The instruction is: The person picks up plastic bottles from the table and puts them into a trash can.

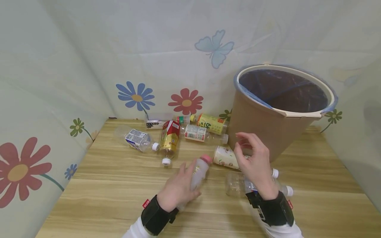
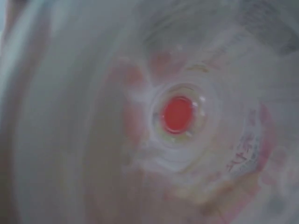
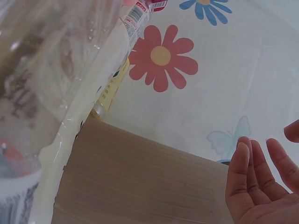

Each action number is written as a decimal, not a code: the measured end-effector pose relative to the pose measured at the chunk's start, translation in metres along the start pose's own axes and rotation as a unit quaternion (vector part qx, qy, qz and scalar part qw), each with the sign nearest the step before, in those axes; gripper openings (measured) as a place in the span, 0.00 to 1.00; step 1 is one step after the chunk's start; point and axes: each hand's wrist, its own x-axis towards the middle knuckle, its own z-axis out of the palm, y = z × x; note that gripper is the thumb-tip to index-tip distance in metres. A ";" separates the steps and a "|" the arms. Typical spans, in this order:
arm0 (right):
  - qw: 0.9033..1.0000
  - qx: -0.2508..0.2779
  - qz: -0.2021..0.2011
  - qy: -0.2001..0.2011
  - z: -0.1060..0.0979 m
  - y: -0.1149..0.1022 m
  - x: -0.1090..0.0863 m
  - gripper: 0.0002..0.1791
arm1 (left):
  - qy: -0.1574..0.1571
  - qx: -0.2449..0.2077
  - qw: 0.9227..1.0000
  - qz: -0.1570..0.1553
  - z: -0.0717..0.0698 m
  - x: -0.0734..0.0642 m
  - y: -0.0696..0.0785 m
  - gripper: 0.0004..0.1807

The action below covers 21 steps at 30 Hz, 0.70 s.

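My left hand (image 1: pixel 178 187) grips a clear, whitish plastic bottle (image 1: pixel 198 174) with a pink cap (image 1: pixel 206 159), tilted over the table. The left wrist view looks through this blurred bottle, where its cap (image 2: pixel 178 115) shows red in the middle. Holding nothing, my right hand (image 1: pixel 256 162) hovers with fingers bent and thumb apart. In the right wrist view those loosely curved fingers (image 3: pixel 250 170) stand before the wall. Below the right hand lie clear bottles with white caps, one clear bottle (image 1: pixel 235 184) partly covered by the wrist. Beside them lies a pale printed cup (image 1: pixel 224 157).
A tall brown bin (image 1: pixel 250 119) lined with a blue-edged bag stands at the back right. Several drink bottles lie at the back: a blue-labelled bottle (image 1: pixel 137 140), a red and gold bottle (image 1: pixel 170 138), a white-labelled bottle (image 1: pixel 196 133) and a yellow-labelled bottle (image 1: pixel 212 123). A flowered curtain (image 1: pixel 166 66) closes off the table.
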 end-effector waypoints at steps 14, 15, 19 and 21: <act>1.000 0.008 0.000 -0.008 0.007 0.016 -0.006 0.16 | 0.032 -0.014 0.999 0.002 -0.001 0.007 -0.007 0.49; 1.000 0.008 0.000 -0.009 0.007 0.016 -0.006 0.15 | 0.039 -0.017 0.999 0.007 -0.002 0.007 -0.007 0.49; 1.000 0.009 0.006 -0.014 0.008 0.016 -0.007 0.15 | 0.076 -0.030 0.996 0.027 -0.007 0.007 -0.008 0.49; 1.000 0.014 0.007 -0.016 0.009 0.016 -0.007 0.15 | 0.100 -0.038 0.994 0.038 -0.010 0.007 -0.008 0.48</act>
